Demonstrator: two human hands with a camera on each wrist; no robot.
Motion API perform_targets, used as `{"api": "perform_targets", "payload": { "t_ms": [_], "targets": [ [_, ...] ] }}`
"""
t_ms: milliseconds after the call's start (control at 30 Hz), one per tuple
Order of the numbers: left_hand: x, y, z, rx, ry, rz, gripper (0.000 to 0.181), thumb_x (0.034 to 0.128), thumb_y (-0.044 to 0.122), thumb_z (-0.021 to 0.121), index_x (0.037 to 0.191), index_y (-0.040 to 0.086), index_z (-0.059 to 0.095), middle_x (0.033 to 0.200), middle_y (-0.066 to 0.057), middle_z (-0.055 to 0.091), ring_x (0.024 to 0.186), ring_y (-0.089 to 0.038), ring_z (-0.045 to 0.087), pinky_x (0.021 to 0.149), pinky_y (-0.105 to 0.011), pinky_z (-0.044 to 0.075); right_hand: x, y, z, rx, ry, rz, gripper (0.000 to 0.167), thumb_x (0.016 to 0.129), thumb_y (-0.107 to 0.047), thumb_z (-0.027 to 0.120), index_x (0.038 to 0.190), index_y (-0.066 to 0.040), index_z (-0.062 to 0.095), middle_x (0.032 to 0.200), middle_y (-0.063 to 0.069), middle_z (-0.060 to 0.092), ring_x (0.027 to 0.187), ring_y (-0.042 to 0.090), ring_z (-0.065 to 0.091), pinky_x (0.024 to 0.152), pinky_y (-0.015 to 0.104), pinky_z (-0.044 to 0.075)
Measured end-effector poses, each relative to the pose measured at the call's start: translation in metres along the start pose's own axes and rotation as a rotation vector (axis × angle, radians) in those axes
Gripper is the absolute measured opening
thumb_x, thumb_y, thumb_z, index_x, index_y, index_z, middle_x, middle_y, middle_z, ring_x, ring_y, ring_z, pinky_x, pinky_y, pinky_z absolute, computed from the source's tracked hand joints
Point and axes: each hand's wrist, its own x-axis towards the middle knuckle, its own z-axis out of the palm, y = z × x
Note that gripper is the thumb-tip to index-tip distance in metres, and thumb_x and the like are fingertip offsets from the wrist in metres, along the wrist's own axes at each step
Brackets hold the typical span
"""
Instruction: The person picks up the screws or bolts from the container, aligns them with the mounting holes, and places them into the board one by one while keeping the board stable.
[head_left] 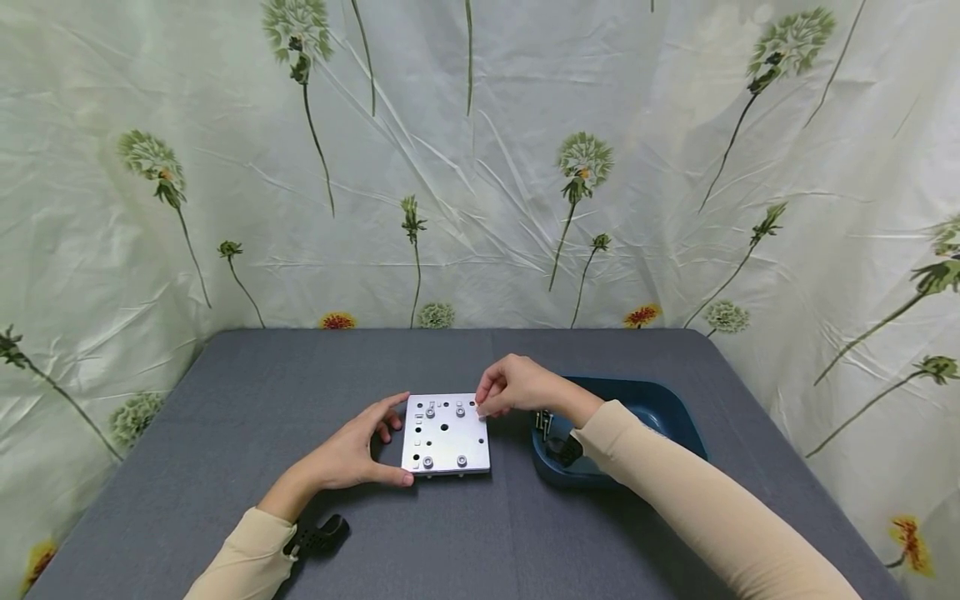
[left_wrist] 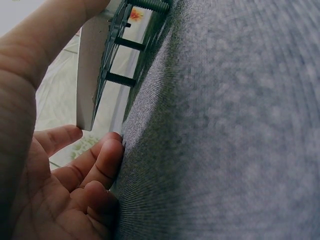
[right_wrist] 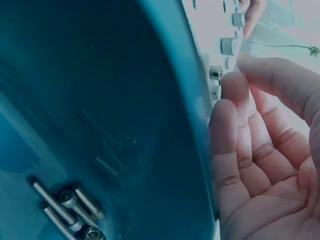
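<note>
Your square, silver metal plate [head_left: 450, 446] sits near the middle of the dark grey, cloth-covered worktop [head_left: 420, 542], well in from the far edge. Several silver, cylindrical socket-head screws [head_left: 461, 461] stand up from its top face, and dark threaded shanks [left_wrist: 120, 79] stick out underneath, toward the worktop.

Your left hand [head_left: 348, 450] spans the plate's left side, holding it between the thumb at the near-left corner and the index finger at the far-left corner. Your right hand [head_left: 521, 385] is at the plate's far-right corner, thumb and index finger drawn narrowly together; the fingertips hide the spot, so you cannot tell whether a screw is pinched there.

To the right, toward the worktop's right edge, is your dark blue, round-cornered plastic bin [head_left: 675, 408], with loose silver metal screws [right_wrist: 55, 203] inside.

Expect the plate to be stiff, fairly heavy and hard to damage, but smooth enough to slip. The shanks could make it rock, so hold it by opposite side edges, clear of them. The screws should feel light, hard and slick; take each by its head, leaving the thread free.
</note>
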Motion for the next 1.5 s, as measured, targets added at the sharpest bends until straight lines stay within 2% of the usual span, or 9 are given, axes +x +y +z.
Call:
{"api": "perform_targets", "payload": {
  "t_ms": [100, 300, 600, 700, 833, 933, 1233, 1400, 1500],
  "targets": [
    [0.0, 0.001, 0.0, 0.004, 0.001, -0.006, 0.122, 0.0722, 0.047, 0.1, 0.167, 0.009, 0.033, 0.128, -0.006, 0.058, 0.106, -0.016, 0.053, 0.092, -0.037, 0.045, -0.002, 0.001, -0.005, 0.022, -0.005, -0.007, 0.009, 0.093, -0.015, 0.084, 0.098, -0.009, 0.079, 0.082, 0.003, 0.077, 0.071, 0.015, 0.068, 0.081, 0.05, 0.06],
    [0.001, 0.001, 0.0, 0.009, 0.0, -0.009, 0.122, 0.0723, 0.048, 0.1, 0.167, 0.01, 0.033, 0.127, -0.005, 0.058, 0.106, -0.015, 0.053, 0.092, -0.037, 0.045, -0.008, 0.006, -0.016, 0.086, 0.001, -0.02, 0.013, 0.094, -0.017, 0.084, 0.102, -0.009, 0.078, 0.084, 0.002, 0.077, 0.076, 0.017, 0.07, 0.082, 0.048, 0.061],
    [0.0, -0.001, -0.001, -0.005, -0.002, -0.015, 0.121, 0.0729, 0.048, 0.099, 0.167, 0.011, 0.033, 0.127, -0.005, 0.059, 0.106, -0.016, 0.054, 0.093, -0.039, 0.045, -0.02, 0.012, -0.027, 0.134, 0.013, -0.046, 0.014, 0.096, -0.016, 0.081, 0.107, -0.008, 0.078, 0.099, 0.025, 0.077, 0.091, 0.048, 0.067, 0.079, 0.045, 0.058],
    [-0.001, -0.001, -0.001, -0.013, -0.004, -0.018, 0.12, 0.0735, 0.048, 0.099, 0.167, 0.011, 0.033, 0.128, -0.006, 0.06, 0.107, -0.016, 0.054, 0.095, -0.041, 0.045, -0.023, 0.015, -0.031, 0.147, 0.012, -0.047, 0.016, 0.096, -0.016, 0.081, 0.108, -0.006, 0.078, 0.1, 0.027, 0.076, 0.086, 0.041, 0.068, 0.078, 0.044, 0.058],
    [-0.001, 0.0, -0.001, -0.011, -0.006, -0.014, 0.12, 0.0737, 0.047, 0.099, 0.167, 0.01, 0.033, 0.128, -0.006, 0.06, 0.107, -0.016, 0.054, 0.095, -0.041, 0.045, -0.026, 0.021, -0.036, 0.157, 0.006, -0.05, 0.017, 0.097, -0.016, 0.081, 0.109, -0.005, 0.077, 0.098, 0.025, 0.076, 0.08, 0.023, 0.068, 0.078, 0.042, 0.059],
    [-0.001, 0.001, -0.001, -0.007, -0.008, -0.007, 0.121, 0.0733, 0.047, 0.1, 0.166, 0.009, 0.033, 0.128, -0.006, 0.06, 0.107, -0.016, 0.054, 0.094, -0.04, 0.045, -0.03, 0.026, -0.039, 0.156, -0.007, -0.058, 0.02, 0.098, -0.017, 0.08, 0.111, -0.004, 0.077, 0.098, 0.022, 0.077, 0.081, 0.018, 0.069, 0.08, 0.042, 0.06],
    [0.0, -0.001, -0.001, -0.014, -0.007, -0.002, 0.12, 0.0734, 0.045, 0.1, 0.167, 0.01, 0.034, 0.127, -0.006, 0.059, 0.106, -0.016, 0.054, 0.092, -0.037, 0.045, -0.04, 0.041, -0.046, 0.175, -0.062, -0.07, 0.033, 0.101, -0.018, 0.076, 0.121, 0.008, 0.07, 0.102, 0.023, 0.076, 0.09, 0.032, 0.072, 0.082, 0.04, 0.06],
    [0.0, -0.001, 0.0, -0.019, -0.01, -0.011, 0.119, 0.0737, 0.046, 0.1, 0.167, 0.012, 0.034, 0.128, -0.006, 0.06, 0.107, -0.015, 0.055, 0.092, -0.036, 0.045, -0.047, 0.05, -0.051, 0.183, -0.072, -0.049, 0.035, 0.102, -0.017, 0.075, 0.124, 0.009, 0.069, 0.103, 0.019, 0.078, 0.09, 0.025, 0.072, 0.085, 0.039, 0.059],
    [0.0, -0.001, 0.0, -0.016, -0.006, -0.007, 0.119, 0.0738, 0.046, 0.099, 0.167, 0.011, 0.034, 0.128, -0.006, 0.06, 0.106, -0.015, 0.055, 0.092, -0.037, 0.045, -0.049, 0.056, -0.054, 0.184, -0.078, -0.035, 0.032, 0.102, -0.017, 0.075, 0.124, 0.005, 0.072, 0.104, 0.013, 0.079, 0.09, 0.019, 0.072, 0.086, 0.04, 0.059]
  ]
}}
